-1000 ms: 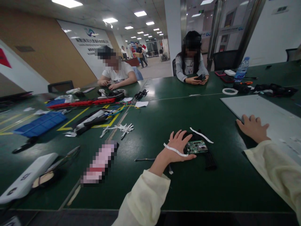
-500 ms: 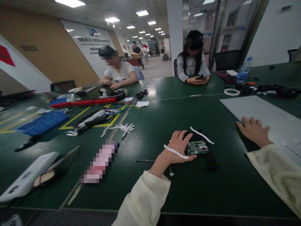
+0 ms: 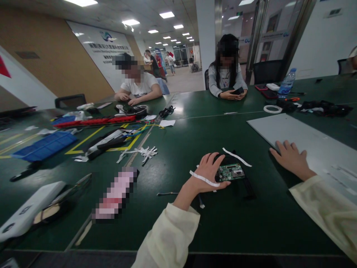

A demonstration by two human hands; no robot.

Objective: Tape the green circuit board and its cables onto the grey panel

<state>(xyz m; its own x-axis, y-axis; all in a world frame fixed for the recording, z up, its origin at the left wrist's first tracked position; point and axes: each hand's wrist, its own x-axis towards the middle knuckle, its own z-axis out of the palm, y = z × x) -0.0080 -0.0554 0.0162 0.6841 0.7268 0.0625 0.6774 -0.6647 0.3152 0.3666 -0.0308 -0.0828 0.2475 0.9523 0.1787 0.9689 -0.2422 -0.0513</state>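
My left hand (image 3: 208,169) is curled around the left end of a green circuit board (image 3: 231,172), with thumb below and fingers above. Dark parts lie behind and to the right of the board. A white strip (image 3: 203,178) runs across the back of this hand, and another white strip (image 3: 237,157) curves just above the board. My right hand (image 3: 291,160) lies with spread fingers on the left part of a large pale grey panel (image 3: 301,139), holding nothing.
White strip scraps (image 3: 146,152) and a blurred pink item (image 3: 115,195) lie to the left. Beyond are a blue tray (image 3: 44,145), cables and a red bar (image 3: 95,121). A tape roll (image 3: 272,109) and water bottle (image 3: 287,83) stand behind the panel. Two people sit across the table.
The grey panel has slid left across the table, and my right hand has moved left with it. My left hand stays at the circuit board. The whole view has shifted slightly.
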